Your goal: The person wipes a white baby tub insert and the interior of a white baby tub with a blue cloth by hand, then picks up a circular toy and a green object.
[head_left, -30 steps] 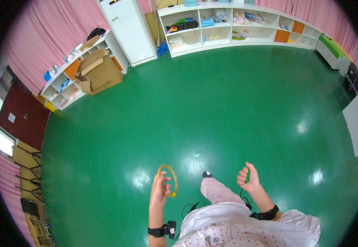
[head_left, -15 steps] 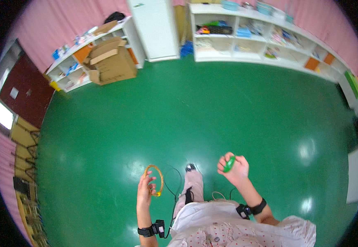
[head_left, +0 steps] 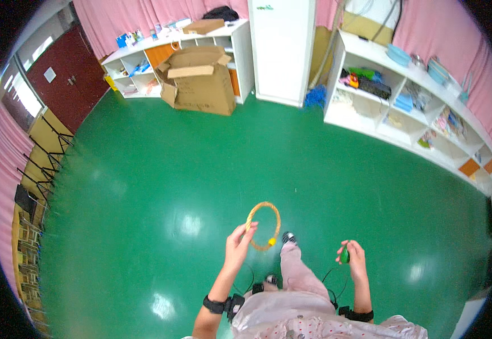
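Observation:
My left hand (head_left: 237,244) pinches the side of a tan braided ring (head_left: 279,219), which is held up over the floor and has a yellow joint at its lower right. Off to the right, my right hand (head_left: 358,261) is closed around a small green object (head_left: 345,256), smooth and rounded. Fingers cover part of that object, so its exact kind does not show. The two hands are well apart, and each forearm wears a black strap with a small box.
A glossy green floor (head_left: 200,164) spreads ahead. Along the far side stand a cardboard box (head_left: 205,90), a white cabinet (head_left: 282,53) and white shelves (head_left: 393,121) with assorted items. Black tripod stands (head_left: 45,169) line the left wall near a dark red door (head_left: 70,79). Thin cables hang by my legs.
The view has turned left, so the room appears shifted right. My left hand has raised the ring farther ahead, and my right hand sits lower in the picture. Both feet now show.

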{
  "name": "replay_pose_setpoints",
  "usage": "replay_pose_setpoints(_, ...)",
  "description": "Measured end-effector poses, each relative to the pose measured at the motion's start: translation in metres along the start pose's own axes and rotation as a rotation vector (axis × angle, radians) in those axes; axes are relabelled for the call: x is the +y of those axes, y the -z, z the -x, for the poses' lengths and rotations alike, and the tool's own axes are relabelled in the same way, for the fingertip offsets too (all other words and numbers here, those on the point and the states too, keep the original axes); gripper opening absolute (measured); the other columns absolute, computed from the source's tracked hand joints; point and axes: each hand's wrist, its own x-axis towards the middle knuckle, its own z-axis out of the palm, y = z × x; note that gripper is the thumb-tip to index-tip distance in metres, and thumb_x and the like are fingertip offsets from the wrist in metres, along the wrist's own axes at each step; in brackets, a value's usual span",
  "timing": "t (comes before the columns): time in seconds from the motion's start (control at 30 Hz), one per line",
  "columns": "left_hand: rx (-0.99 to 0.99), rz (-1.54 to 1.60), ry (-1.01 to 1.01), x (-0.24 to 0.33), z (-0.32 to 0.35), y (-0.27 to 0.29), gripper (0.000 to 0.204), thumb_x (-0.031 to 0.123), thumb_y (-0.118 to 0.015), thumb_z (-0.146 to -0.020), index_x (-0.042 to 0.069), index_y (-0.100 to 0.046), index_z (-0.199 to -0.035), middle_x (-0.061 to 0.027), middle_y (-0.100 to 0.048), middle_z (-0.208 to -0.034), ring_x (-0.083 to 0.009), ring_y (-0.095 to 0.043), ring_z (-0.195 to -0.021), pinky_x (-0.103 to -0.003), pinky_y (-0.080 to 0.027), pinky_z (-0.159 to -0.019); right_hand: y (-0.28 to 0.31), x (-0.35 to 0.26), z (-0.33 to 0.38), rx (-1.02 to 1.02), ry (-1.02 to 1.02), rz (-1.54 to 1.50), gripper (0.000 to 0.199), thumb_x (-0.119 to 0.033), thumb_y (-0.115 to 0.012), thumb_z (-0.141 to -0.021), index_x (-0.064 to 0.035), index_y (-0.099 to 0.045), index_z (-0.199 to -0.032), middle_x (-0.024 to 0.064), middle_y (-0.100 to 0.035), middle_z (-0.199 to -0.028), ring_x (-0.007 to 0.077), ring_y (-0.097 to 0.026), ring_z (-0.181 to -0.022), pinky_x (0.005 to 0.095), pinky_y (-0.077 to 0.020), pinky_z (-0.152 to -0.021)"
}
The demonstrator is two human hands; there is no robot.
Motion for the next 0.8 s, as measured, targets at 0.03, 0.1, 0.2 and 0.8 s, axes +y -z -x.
replay_pose_setpoints(0.03,0.070,0.046,0.034,-0.005,-0.019,0.008,0.026,0.023,-0.049,-0.085,0.004,-0.057,-0.102,-0.0013,-0.058,-0.088,-0.0090,-0.052,-0.081,-0.023,-0.041,-0.069,-0.008,-0.013,-0.022,-0.040,-0.038,-0.047,0.022,-0.019,-0.037,-0.086,-0.0052,-0.046,-0.099,0.0082,-0.056,-0.075,0.0159,-0.056,-0.061,0.0259,-0.0431,-0.049)
replay_pose_setpoints(0.1,0.104,0.040,0.133,-0.014,-0.061,0.024,0.026,0.023,-0.050,-0.085,0.004,-0.057,-0.101,-0.0010,-0.058,-0.088,-0.0085,-0.052,-0.081,-0.023,-0.041,-0.068,-0.025,-0.038,-0.077,-0.062,-0.005,-0.072,0.022,-0.016,-0.037,-0.085,-0.0050,-0.045,-0.103,0.0082,-0.056,-0.079,0.0154,-0.057,-0.066,0.0253,-0.0441,-0.051)
replay_pose_setpoints(0.2,0.152,0.104,0.285,-0.017,-0.115,0.051,0.024,0.023,-0.051,-0.084,0.007,-0.058,-0.100,0.0000,-0.058,-0.088,-0.0073,-0.052,-0.080,-0.022,-0.042,-0.064,-0.058,-0.075,-0.154,-0.123,0.000,0.039,0.030,-0.005,-0.040,-0.082,-0.0055,-0.040,-0.111,0.0089,-0.055,-0.091,0.0164,-0.057,-0.078,0.0273,-0.0476,-0.062)
replay_pose_setpoints(0.8,0.822,0.049,0.266,-0.017,-0.381,0.279,0.022,0.023,-0.054,-0.082,0.009,-0.059,-0.097,0.0030,-0.057,-0.081,-0.0047,-0.051,-0.071,-0.020,-0.039,-0.057,-0.446,-0.196,-0.434,-0.608,-0.292,0.025,0.035,-0.009,-0.047,-0.082,-0.0075,-0.037,-0.115,0.0099,-0.056,-0.094,0.0194,-0.058,-0.081,0.0294,-0.0493,-0.063)
